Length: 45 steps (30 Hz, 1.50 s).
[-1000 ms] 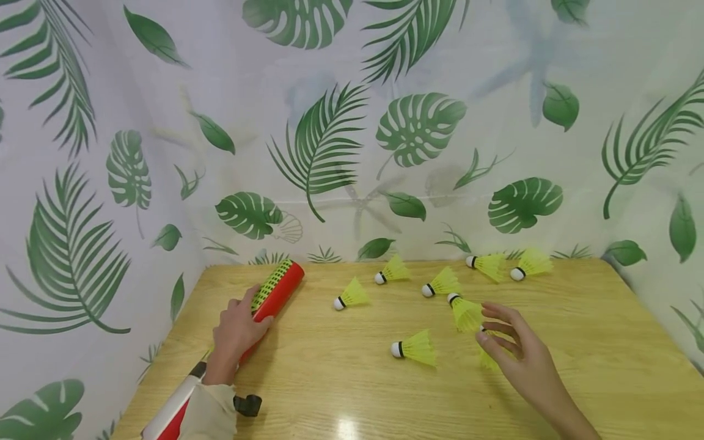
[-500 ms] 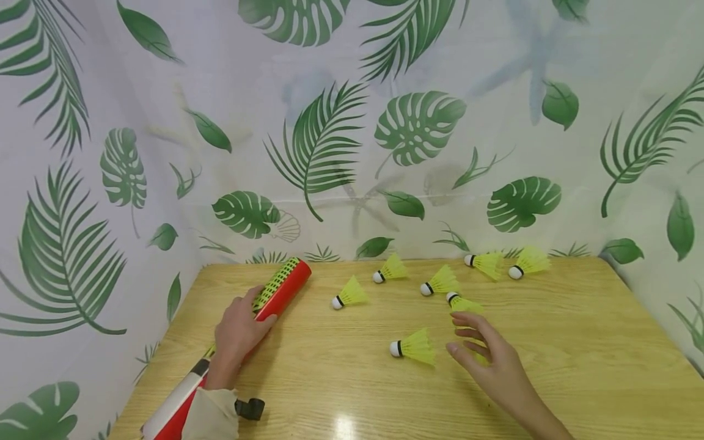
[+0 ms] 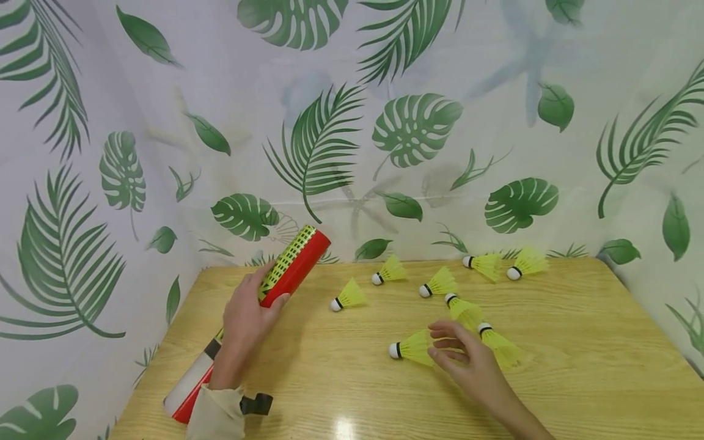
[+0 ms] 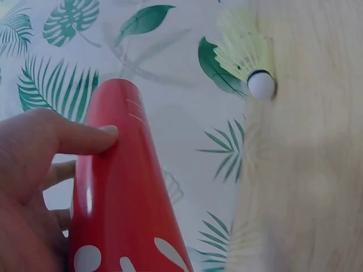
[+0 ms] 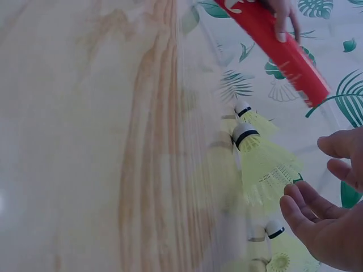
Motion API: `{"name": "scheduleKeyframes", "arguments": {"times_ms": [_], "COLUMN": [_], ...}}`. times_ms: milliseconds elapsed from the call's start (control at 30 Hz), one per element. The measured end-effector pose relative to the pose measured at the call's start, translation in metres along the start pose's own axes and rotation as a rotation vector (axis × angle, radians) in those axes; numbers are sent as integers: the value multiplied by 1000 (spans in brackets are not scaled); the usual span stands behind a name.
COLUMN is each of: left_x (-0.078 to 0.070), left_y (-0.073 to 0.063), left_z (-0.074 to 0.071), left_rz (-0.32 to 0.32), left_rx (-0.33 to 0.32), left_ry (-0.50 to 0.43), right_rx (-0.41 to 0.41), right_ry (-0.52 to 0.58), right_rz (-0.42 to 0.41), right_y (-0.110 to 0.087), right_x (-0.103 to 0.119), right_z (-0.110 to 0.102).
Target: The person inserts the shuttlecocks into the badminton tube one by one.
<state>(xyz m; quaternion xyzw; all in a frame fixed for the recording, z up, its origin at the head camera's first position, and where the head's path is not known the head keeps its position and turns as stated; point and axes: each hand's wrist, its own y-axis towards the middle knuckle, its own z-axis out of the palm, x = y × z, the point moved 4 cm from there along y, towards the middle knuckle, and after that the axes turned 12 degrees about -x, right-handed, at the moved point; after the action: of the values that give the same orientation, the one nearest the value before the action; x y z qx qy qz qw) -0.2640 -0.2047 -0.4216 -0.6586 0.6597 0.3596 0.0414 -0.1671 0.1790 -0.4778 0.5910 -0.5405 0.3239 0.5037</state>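
Observation:
My left hand (image 3: pixel 250 318) grips a long red, white and yellow-green shuttlecock tube (image 3: pixel 297 269) around its middle. The tube slants, its far end raised against the patterned cloth in the head view. In the left wrist view the thumb lies along the tube's red side (image 4: pixel 122 187). My right hand (image 3: pixel 464 357), fingers loosely bent and apart, is at the feather end of the nearest yellow shuttlecock (image 3: pixel 414 348), whose white cork points left. The right wrist view has the fingertips (image 5: pixel 292 207) right beside that shuttlecock's skirt (image 5: pixel 264 170), with thumb and fingers spread.
Several more yellow shuttlecocks lie on the wooden table (image 3: pixel 330 373): one (image 3: pixel 349 295) toward the tube, one (image 3: pixel 497 345) just right of my right hand, others toward the back, such as a shuttlecock (image 3: pixel 528 266). A leaf-patterned cloth (image 3: pixel 341 153) hangs behind the table.
My right hand has moved left, from over the right-hand shuttlecocks to the nearest one. My left hand has raised the tube's far end and shifted it slightly right.

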Motion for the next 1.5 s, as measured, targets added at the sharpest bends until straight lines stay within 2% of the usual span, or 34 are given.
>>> {"name": "scheduleKeyframes", "arguments": {"times_ms": [133, 233, 433, 733, 1000, 1233, 1500], "left_x": [-15, -25, -41, -48, -53, -62, -67], "left_y": [2, 1, 0, -1, -3, -3, -8], "left_z": [-7, -12, -16, -13, -10, -10, -8], "left_rz": [94, 139, 187, 214, 256, 299, 316], "left_rx": [-66, -82, -46, -24, -55, -109, -126], "left_ry": [-88, -171, -315, -425, -457, -479, -492], "right_rx": [7, 21, 44, 43, -53, -158, -269], "right_ry": [-13, -40, -97, -90, -97, -77, -87], "right_rz": [37, 61, 74, 52, 80, -14, -112], "right_y": [1, 2, 4, 5, 8, 14, 18], "right_x": [-2, -3, -4, -11, -8, 3, 16], "right_z": [7, 10, 13, 19, 10, -14, -40]}}
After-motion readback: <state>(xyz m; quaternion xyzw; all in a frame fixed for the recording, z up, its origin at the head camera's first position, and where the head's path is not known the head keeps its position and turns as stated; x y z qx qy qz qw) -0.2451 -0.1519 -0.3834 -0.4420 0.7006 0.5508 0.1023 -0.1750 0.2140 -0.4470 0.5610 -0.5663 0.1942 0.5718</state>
